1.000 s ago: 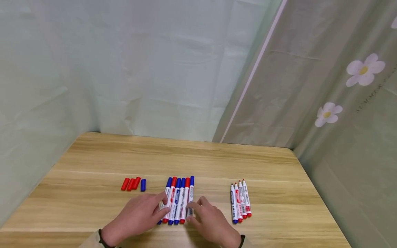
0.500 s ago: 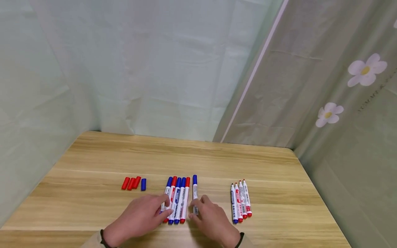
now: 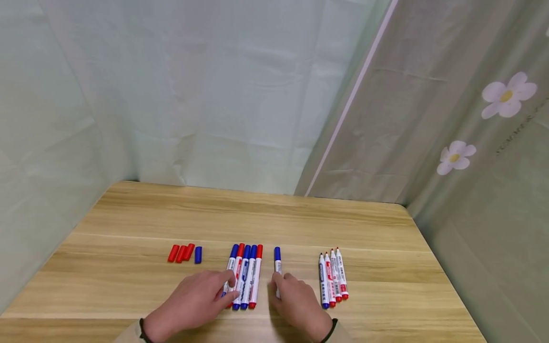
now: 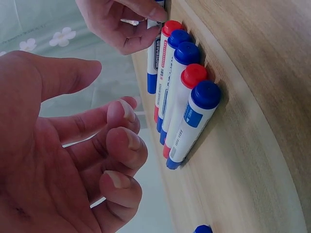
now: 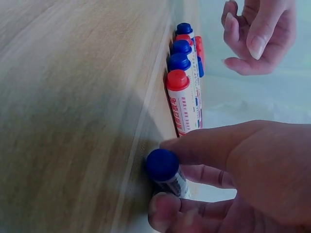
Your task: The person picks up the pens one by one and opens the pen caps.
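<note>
Right hand [image 3: 296, 300] pinching a blue-capped marker [image 3: 277, 255] now, left hand [image 3: 195, 295] relaxed, fingers loosely bent, near five capped markers [image 3: 248, 285], uncapped markers [image 3: 329, 278] off right

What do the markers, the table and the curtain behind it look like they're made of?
Markers: probably hard plastic, smooth with a soft sheen; their crisp, stepped ends look moulded.
Table: wood or wood-look laminate, satin-like; grain streaks show, but the pictures can't settle which.
Curtain: perhaps thin fabric or plastic sheeting, mostly matte-looking; it hangs in folds with creases.
</note>
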Tool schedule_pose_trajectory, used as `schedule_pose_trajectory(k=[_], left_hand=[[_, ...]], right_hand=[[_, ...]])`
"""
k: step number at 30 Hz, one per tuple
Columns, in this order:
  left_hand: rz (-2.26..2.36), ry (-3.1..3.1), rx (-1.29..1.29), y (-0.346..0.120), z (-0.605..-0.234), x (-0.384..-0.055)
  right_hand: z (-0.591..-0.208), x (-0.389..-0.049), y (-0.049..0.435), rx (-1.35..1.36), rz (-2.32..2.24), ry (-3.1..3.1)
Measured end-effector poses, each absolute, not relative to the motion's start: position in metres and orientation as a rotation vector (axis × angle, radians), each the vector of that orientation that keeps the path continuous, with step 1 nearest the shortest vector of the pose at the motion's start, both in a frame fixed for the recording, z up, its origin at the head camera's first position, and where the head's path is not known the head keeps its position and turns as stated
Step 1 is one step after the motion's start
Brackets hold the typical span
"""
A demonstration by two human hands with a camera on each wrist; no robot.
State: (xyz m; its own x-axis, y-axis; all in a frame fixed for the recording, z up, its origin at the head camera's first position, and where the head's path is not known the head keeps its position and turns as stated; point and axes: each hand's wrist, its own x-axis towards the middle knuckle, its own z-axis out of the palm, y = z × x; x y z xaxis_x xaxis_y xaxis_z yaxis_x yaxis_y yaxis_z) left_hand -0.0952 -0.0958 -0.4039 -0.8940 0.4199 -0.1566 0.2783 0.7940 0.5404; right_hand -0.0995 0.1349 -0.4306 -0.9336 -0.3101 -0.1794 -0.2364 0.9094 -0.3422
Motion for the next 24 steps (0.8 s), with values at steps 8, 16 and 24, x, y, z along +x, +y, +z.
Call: schedule_pose_trajectory(k=[8, 16, 24], left_hand=[[0.743, 2.714, 0.535, -0.095, -0.404, -0.095], [0.779, 2.723, 0.5, -0.093, -0.404, -0.095], [0.785, 2.787, 0.484, -0.091, -0.402, -0.094]], right_hand=[[-0.434, -0.102, 0.146, -0.351, -0.726, 2.793], [-0.429, -0.099, 0.155, -0.33, -0.957, 2.718], [-0.419, -0.094, 0.162, -0.381, -1.136, 2.657]])
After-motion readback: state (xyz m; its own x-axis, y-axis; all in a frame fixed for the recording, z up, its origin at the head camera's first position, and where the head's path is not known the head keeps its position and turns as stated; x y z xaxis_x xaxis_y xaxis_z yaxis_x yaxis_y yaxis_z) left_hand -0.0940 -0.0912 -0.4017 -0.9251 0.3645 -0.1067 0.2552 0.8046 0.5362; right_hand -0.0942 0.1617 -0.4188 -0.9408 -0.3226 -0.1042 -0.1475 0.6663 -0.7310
